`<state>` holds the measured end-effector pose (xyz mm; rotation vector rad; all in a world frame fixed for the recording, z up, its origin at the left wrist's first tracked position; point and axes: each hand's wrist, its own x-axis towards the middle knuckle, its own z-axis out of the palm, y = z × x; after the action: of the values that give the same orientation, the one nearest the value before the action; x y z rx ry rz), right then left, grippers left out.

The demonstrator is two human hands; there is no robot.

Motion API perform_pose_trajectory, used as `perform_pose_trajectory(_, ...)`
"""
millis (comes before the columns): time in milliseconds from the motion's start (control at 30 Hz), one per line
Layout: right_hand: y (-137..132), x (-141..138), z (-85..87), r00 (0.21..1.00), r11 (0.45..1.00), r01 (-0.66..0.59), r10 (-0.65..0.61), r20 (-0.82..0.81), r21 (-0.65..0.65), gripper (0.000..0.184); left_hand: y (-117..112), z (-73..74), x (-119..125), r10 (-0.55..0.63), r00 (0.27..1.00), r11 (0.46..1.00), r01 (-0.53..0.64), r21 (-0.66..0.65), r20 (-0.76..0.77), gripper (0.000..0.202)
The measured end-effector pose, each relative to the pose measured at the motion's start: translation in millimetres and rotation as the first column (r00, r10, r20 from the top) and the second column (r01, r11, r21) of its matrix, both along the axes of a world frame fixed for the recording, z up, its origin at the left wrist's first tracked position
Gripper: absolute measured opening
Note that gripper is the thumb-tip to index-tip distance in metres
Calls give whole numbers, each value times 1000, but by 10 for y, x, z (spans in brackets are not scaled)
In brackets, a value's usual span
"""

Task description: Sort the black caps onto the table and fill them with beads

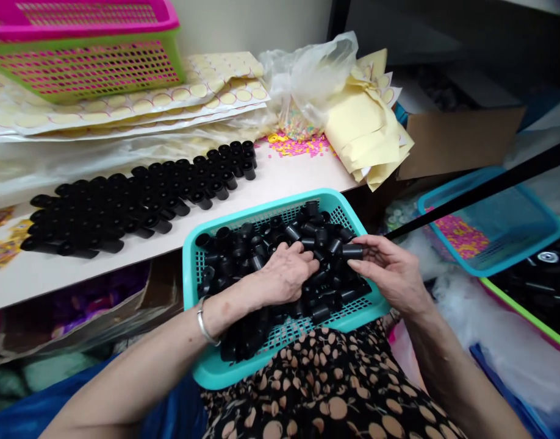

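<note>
A teal mesh basket (191, 268) rests on my lap, holding several loose black plastic caps (243, 250). My left hand (287, 274) lies inside it, fingers curled down into the pile; what it grips is hidden. My right hand (390, 271) is at the basket's right side, thumb and fingers pinching one black cap (352, 250). On the white shelf (280, 183) ahead, several black caps (138, 201) stand packed in tidy rows.
Stacked yellow sticker sheets (207, 91) and a pink-and-green basket (78, 55) sit at the shelf's back left. A clear bag (307, 79), colourful beads (302, 146) and yellow papers (366, 128) lie at its right end. A blue basket (490, 225) and cardboard box (458, 140) are to the right.
</note>
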<state>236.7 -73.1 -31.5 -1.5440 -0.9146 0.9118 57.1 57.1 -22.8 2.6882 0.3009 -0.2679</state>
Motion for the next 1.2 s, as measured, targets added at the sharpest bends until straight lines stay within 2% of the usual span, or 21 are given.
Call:
perform_pose_trajectory(33, -6, -18, -2, 1000, 1000, -16, 16, 1, -6, 33, 0, -2, 22, 2, 999, 998, 0, 58, -32, 36)
perform_pose_trajectory(100, -9, -43, 17, 999, 999, -37, 38, 38, -20, 30, 11, 24, 27, -21, 998, 996, 27, 89, -66, 34)
perform_pose_trajectory(200, -5, -58, 90, 990, 993, -83, 92, 109, -84, 26, 31, 83, -11, -88, 989, 996, 89, 3, -120, 20)
perform_pose_trajectory(267, 4, -63, 143, 976, 981, -130, 152, 156, -143, 23, 53, 59, -20, -84, 972, 996, 77, -41, -219, 23)
perform_pose_trajectory(300, 9, -68, 169, 958, 975, -143, 179, 223, -167, 24, 65, 20, -9, -44, 965, 999, 42, -12, -260, 29)
perform_pose_trajectory(367, 13, -94, 220, 880, 956, -162, 252, 402, -245, 25, 83, -86, 44, 13, 953, 999, 3, 53, -304, 48)
perform_pose_trajectory(467, -1, -171, 301, 717, 925, -145, 343, 607, -351, 30, 80, -211, 168, 39, 938, 995, -5, 98, -344, 66)
perform_pose_trajectory(533, -13, -215, 344, 650, 904, -144, 393, 651, -403, 35, 59, -227, 247, 62, 925, 995, -26, 100, -375, 68)
perform_pose_trajectory(600, -13, -220, 358, 627, 870, -199, 467, 623, -451, 37, 29, -198, 301, 91, 916, 994, -63, 84, -391, 67)
perform_pose_trajectory(700, 48, -135, 292, 644, 830, -315, 544, 539, -461, 35, -7, -147, 313, 69, 935, 995, -88, -39, -349, 64)
perform_pose_trajectory(767, 148, -51, 179, 719, 832, -350, 533, 446, -431, 31, -3, -148, 284, 59, 951, 982, -111, -155, -302, 62)
perform_pose_trajectory(833, 277, 4, 40, 829, 847, -360, 483, 282, -392, 27, 24, -174, 241, 130, 942, 949, -209, -236, -309, 64)
perform_pose_trajectory(900, 392, 9, -72, 909, 849, -395, 418, -12, -352, 31, 59, -199, 199, 262, 901, 887, -366, -283, -345, 71)
perform_pose_trajectory(933, 432, -6, -104, 909, 848, -416, 376, -179, -330, 33, 76, -205, 180, 318, 880, 843, -433, -320, -354, 73)
perform_pose_trajectory(967, 459, -26, -118, 883, 848, -433, 330, -335, -305, 34, 92, -205, 164, 358, 864, 790, -482, -379, -354, 72)
perform_pose_trajectory(1033, 485, -70, -100, 792, 858, -451, 258, -552, -246, 34, 124, -191, 131, 408, 844, 649, -536, -540, -348, 65)
perform_pose_trajectory(1133, 502, -106, -13, 679, 893, -438, 252, -690, -104, 26, 179, -134, 60, 442, 837, 399, -505, -766, -321, 55)
perform_pose_trajectory(1200, 526, -112, 45, 603, 903, -430, 282, -746, -6, 19, 219, -77, -9, 480, 826, 274, -461, -844, -295, 56)
